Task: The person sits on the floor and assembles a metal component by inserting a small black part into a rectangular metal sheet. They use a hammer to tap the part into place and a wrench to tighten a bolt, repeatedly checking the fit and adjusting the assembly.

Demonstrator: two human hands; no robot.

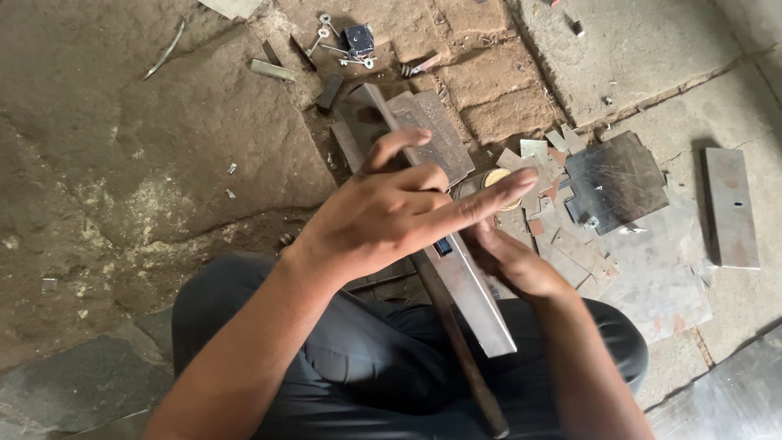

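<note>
Field notes, head view looking down over the lap, past tense throughout.

Landmark: the long flat metal bar (468, 281), a grey strip with a small dark slot near its middle. Its long axis ran diagonally, from the far end up and left by the anvil-like steel block (436, 130) to the near end down and right over the dark trousers (366, 358). A thinner, rusty rod (464, 358) lay just beneath the bar, along nearly the same line, and reached closer to the camera.

Left hand (391, 216): lay across the upper half of the bar, above it from this view. Thumb raised and curled, index finger stretched out straight toward the right, the other fingers folded down. It appeared to press or steady the bar; a closed grip could not be confirmed, since the palm hid the contact.

Right hand (513, 261): sat just right of the bar at its middle, partly blurred and half covered by the left hand's fingers. How far it was open, and whether it held the bar's edge, could not be told.

Right of the bar: a scatter of small sheet-metal offcuts (562, 244), a dark square plate (615, 179), and well apart a pale rectangular plate (731, 208). Beyond the bar's far end: screws and small hardware (342, 45) on the stone floor (122, 122).
</note>
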